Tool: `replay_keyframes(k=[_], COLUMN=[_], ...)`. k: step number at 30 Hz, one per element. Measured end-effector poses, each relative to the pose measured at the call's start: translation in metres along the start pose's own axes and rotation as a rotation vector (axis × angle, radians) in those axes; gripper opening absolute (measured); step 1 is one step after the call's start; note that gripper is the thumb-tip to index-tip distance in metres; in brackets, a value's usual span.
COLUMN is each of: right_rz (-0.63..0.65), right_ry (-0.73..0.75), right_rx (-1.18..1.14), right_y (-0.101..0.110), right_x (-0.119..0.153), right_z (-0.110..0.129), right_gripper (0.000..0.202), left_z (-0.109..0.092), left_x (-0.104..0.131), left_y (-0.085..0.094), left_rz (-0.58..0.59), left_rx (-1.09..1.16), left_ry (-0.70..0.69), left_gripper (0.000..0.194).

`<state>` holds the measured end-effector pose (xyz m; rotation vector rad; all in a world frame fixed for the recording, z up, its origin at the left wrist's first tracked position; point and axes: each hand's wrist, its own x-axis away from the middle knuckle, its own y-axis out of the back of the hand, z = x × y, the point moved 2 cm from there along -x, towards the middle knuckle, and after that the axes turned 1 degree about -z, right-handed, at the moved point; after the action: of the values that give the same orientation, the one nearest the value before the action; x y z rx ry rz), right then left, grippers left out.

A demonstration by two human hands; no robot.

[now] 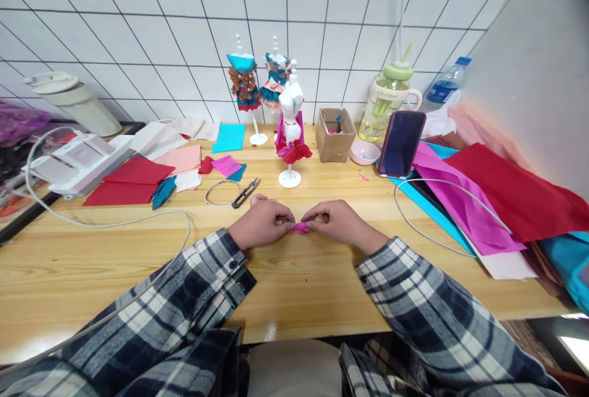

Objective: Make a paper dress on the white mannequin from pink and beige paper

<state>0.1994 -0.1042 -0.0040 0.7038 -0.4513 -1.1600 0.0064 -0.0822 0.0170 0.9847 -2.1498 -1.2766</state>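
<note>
Between my two hands, low over the wooden table (294,299), is a small piece of magenta crepe paper (302,227), gathered and crumpled. My left hand (264,220) pinches its left end between thumb and fingertips. The right end is pinched the same way by my right hand (343,222). Just beyond them stands a small white dress form (291,99) with a magenta and red ruffled skirt (294,150). Black thread snips (246,193) lie past my left hand, beside a loop of thin cable (207,194).
Two dressed mannequins (243,78) stand at the tiled wall. A cardboard box (335,136), a pink bowl (365,153), a propped phone (402,143) and a drink jug (384,99) are behind right. Red paper (519,191) lies right; red pieces (131,181) and a power strip (87,161) lie left.
</note>
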Motion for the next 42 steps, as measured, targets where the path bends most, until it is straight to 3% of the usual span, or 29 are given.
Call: replay_keyframes(k=[6, 15, 21, 30, 33, 37, 38, 42], right_rz=[-0.008, -0.034, -0.061, -0.014, -0.022, -0.326, -0.35, -0.27], right_ry=[0.038, 0.044, 0.034, 0.062, 0.033, -0.11, -0.128, -0.134], right_rx=[-0.016, -0.14, -0.155, -0.101, -0.104, 0.039, 0.097, 0.261], right_y=[-0.002, -0.003, -0.004, -0.008, 0.005, 0.04, 0.046, 0.049], right_x=[0.0, 0.001, 0.004, 0.003, 0.002, 0.001, 0.0, -0.003], right_z=[-0.001, 0.003, 0.01, 0.015, 0.002, -0.034, -0.043, -0.058], right_gripper=[0.019, 0.017, 0.02, 0.016, 0.02, 0.015, 0.014, 0.015], left_z=[0.003, -0.005, -0.014, -0.012, -0.009, -0.002, -0.001, 0.003], left_x=[-0.002, 0.002, 0.003, 0.007, 0.007, 0.005, 0.005, 0.005], left_y=[0.001, 0.01, 0.004, -0.001, -0.005, -0.008, -0.008, -0.01], left_rz=[0.079, 0.001, -0.012, -0.019, 0.008, -0.011, -0.017, -0.012], left_rx=[0.008, 0.083, 0.017, 0.008, 0.037, 0.097, 0.123, 0.251], left_ry=[-0.008, -0.014, 0.011, -0.021, -0.044, -0.013, 0.001, 0.086], left_gripper=[0.018, 0.042, 0.028, 0.02, 0.018, 0.02, 0.021, 0.023])
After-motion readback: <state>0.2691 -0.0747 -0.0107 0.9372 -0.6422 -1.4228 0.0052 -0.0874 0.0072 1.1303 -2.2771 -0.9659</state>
